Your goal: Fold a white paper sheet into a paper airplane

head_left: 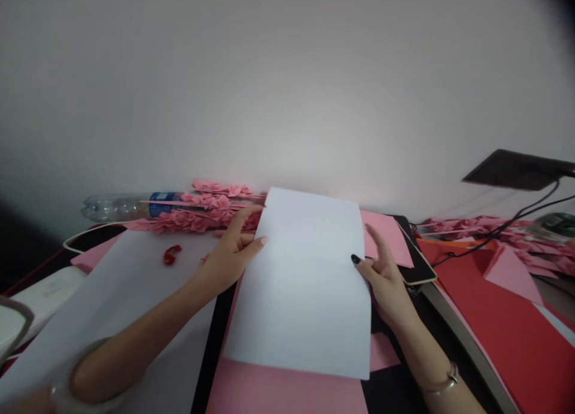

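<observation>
A white sheet of paper (309, 288) is held up between my two hands, tilted, its far end raised toward the wall. My left hand (233, 243) pinches its left edge, thumb on the front face. On the opposite edge my right hand (381, 273) grips with a dark-nailed thumb on top, index finger stretched past the side. Below the sheet lies pink paper (287, 393), mostly covered by it. A smaller pink sheet (389, 237) rests behind my right hand on a dark board.
Pink paper flowers (202, 213) and a plastic bottle (117, 207) lie along the wall. A large white sheet (117, 288) with a red scrap (171, 255) is at left. Red paper (503, 306), cables (507, 228) and a dark panel (516, 169) are at right.
</observation>
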Tool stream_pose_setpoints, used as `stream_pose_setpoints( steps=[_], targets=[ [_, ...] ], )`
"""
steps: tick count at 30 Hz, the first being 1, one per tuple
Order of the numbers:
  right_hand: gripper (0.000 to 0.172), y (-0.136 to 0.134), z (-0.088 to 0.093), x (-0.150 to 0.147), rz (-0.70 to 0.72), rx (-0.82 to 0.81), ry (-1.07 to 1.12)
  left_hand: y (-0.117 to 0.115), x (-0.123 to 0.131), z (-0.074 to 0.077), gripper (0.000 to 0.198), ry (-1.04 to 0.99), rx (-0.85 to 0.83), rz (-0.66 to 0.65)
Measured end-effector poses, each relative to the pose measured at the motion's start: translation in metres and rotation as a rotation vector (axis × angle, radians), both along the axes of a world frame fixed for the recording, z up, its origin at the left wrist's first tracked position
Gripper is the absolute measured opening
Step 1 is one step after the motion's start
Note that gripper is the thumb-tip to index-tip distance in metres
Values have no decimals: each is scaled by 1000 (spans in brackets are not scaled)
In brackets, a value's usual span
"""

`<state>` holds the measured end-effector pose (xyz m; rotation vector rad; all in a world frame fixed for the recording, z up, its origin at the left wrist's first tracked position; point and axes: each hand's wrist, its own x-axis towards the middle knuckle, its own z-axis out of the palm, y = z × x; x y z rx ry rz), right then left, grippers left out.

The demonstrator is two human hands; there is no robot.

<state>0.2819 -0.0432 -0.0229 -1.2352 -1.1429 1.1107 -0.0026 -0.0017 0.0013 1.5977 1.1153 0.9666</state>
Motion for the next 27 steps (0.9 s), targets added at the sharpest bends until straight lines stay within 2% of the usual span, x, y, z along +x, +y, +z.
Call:
stream_pose_setpoints(
  steps=[2, 4, 6, 8, 10, 12, 14, 19, 23, 25, 27],
  targets=[
    [46, 0, 1, 2, -60, 34, -33, -1, 0, 1, 32, 107, 82, -25],
    [38, 0, 3, 5, -68, 43, -70, -2, 1, 3, 26, 153, 88, -40],
    [42, -1, 7, 5, -31, 35, -94, -3, 2, 6, 33, 130, 43, -51],
    [56, -2, 13, 5, 11, 38, -137, -5, 2, 11, 43, 120, 20, -35],
    [64, -3, 19, 4, 27, 59, -244, -8, 2, 16, 45, 164, 46, 12],
    [64, -5, 24, 3, 24, 92, -386, -11, 0, 19, 43, 243, 120, 69],
    [59, -6, 29, 1, 4, 125, -511, -14, -2, 21, 39, 320, 230, 115],
    [33, -10, 39, -6, -98, 186, -785, -17, -3, 22, 20, 389, 441, 185],
    [7, -12, 52, -10, -167, 381, -919, -18, -4, 27, 10, 353, 581, 221],
    [11, -14, 63, -9, -115, 445, -938, -18, -7, 33, 8, 309, 629, 218],
    [16, -17, 76, -6, 62, 368, -908, -18, -12, 40, 9, 257, 578, 143]
  ],
)
